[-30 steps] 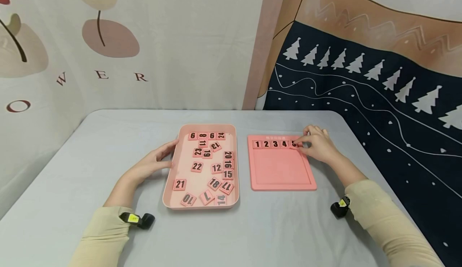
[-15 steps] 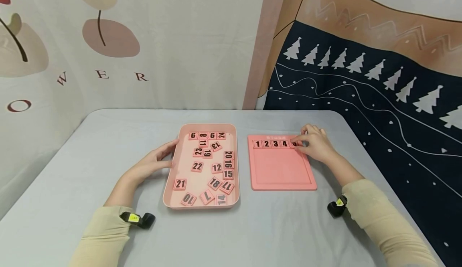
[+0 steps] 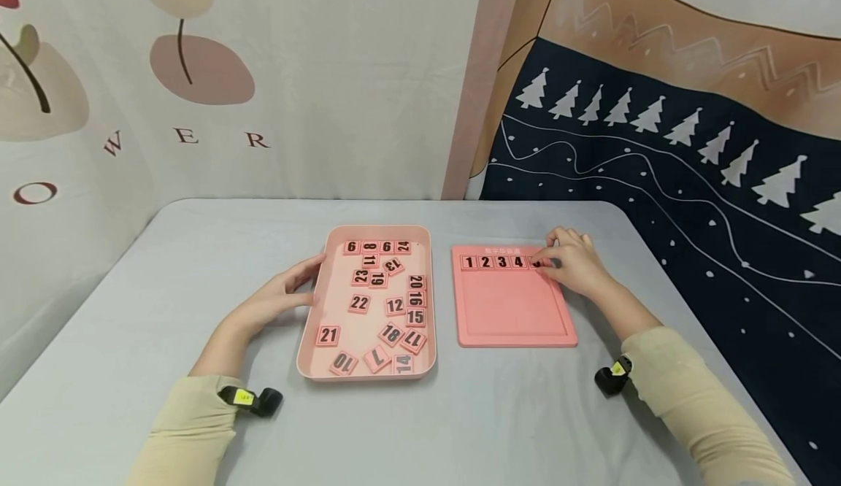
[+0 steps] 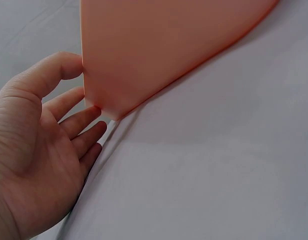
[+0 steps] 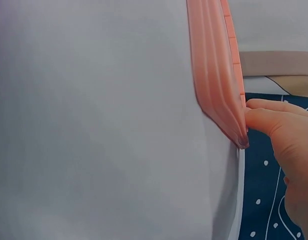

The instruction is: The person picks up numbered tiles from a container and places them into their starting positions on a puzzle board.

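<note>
My left hand (image 3: 279, 296) rests against the left side of a pale pink tray (image 3: 307, 340); in the left wrist view its thumb and some fingers touch the tray's wall, the fingers loosely bent. Scattered number tiles lie in the tray, such as tile 22 (image 3: 359, 303) and tile 21 (image 3: 328, 336). At the upper right corner of a pink puzzle board (image 3: 515, 307), my right hand (image 3: 577, 261) holds tile 5 (image 3: 535, 263) between thumb and fingertips, partly covering it. Tile 4 (image 3: 518, 261) sits just left of it, in a row with tiles 1, 2 and 3.
The tray and the board stand side by side on a grey cloth-covered table (image 3: 420, 427), a narrow gap between them. Printed curtains (image 3: 342, 106) hang behind the table and along its right side. A small black camera (image 3: 612, 376) is strapped to each wrist.
Tile 5, tilted at first, has shifted slightly left and lines up with the row. My right hand has moved a little left with it. My left hand and the tray have stayed put.
</note>
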`<state>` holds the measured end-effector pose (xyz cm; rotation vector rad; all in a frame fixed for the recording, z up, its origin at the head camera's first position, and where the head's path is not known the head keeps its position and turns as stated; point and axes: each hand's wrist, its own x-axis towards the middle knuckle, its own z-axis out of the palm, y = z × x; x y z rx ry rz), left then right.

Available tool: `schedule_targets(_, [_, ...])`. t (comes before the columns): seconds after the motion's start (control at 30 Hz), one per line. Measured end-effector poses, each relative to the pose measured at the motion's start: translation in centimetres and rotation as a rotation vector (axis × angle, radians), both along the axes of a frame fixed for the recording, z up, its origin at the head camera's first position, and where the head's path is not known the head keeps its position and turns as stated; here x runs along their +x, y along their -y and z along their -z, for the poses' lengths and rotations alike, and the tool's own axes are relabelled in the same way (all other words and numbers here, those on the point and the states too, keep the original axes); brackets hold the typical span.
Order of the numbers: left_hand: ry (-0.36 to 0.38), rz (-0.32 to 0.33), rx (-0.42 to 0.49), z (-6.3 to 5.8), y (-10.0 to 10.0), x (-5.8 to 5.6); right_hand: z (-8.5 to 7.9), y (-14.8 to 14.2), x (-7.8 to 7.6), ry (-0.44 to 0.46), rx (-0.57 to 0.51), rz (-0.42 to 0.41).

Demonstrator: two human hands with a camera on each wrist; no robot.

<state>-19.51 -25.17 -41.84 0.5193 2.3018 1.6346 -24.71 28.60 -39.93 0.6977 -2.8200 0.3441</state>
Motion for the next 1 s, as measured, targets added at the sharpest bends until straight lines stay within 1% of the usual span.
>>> schedule_targets(0.23, [-0.002, -0.004, 0.001, 0.0, -0.1, 0.0, 0.0, 0.1, 0.1, 0.009, -0.031, 0.016])
schedule_targets(0.33, [-0.002, -0.005, 0.002, 0.0, -0.1, 0.0, -0.3, 0.4, 0.3, -0.022, -0.07, 0.004])
schedule_targets(0.43, [-0.004, -0.004, 0.006, 0.0, -0.1, 0.0, -0.6, 1.3, 0.5, -0.058, -0.13, -0.028])
schedule_targets(0.5, [-0.005, -0.003, 0.01, 0.0, -0.1, 0.0, -0.9, 2.2, 0.5, -0.072, -0.166, -0.049])
schedule_targets(0.8, [-0.025, 0.015, 0.023, 0.4, -0.1, 0.0, -1.5, 6.9, 0.3, -0.067, -0.266, -0.106])
schedule_targets(1.0, [-0.018, 0.003, 0.017, 0.3, 0.0, 0.0, -1.8, 10.7, -0.3, -0.072, -0.311, -0.143])
